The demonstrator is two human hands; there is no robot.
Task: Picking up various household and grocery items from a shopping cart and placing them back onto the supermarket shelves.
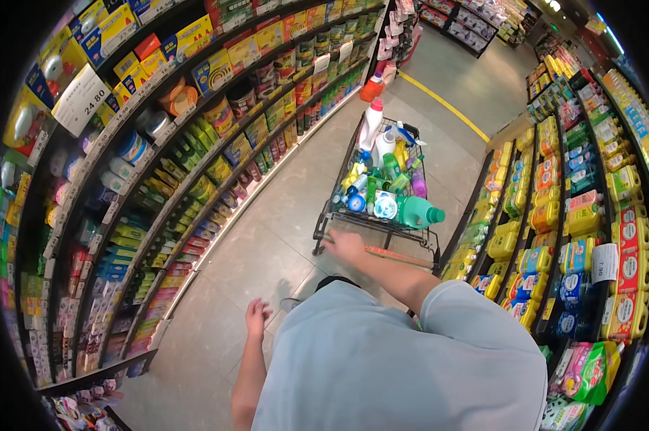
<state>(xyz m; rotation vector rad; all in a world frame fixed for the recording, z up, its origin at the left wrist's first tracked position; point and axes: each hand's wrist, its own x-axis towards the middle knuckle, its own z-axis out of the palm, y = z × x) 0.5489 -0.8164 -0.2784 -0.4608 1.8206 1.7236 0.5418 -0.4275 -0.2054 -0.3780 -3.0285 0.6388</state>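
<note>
A black wire shopping cart stands in front of me on the tiled floor. My right hand reaches across my body and is closed around the left end of its red-orange handle. Heaped in the basket are several bottles: a white bottle with a red cap, a large green jug lying near the handle, a purple bottle and a round white-and-teal container. At my left side, my left hand hangs over the floor, holding nothing, with fingers loosely bent and apart.
Shelving with boxes, tins and bottles curves along the left. Along the right runs another shelf packed with yellow, blue and red jugs. Beyond the cart, red bottles stand by the left shelf's end. A yellow line crosses the floor.
</note>
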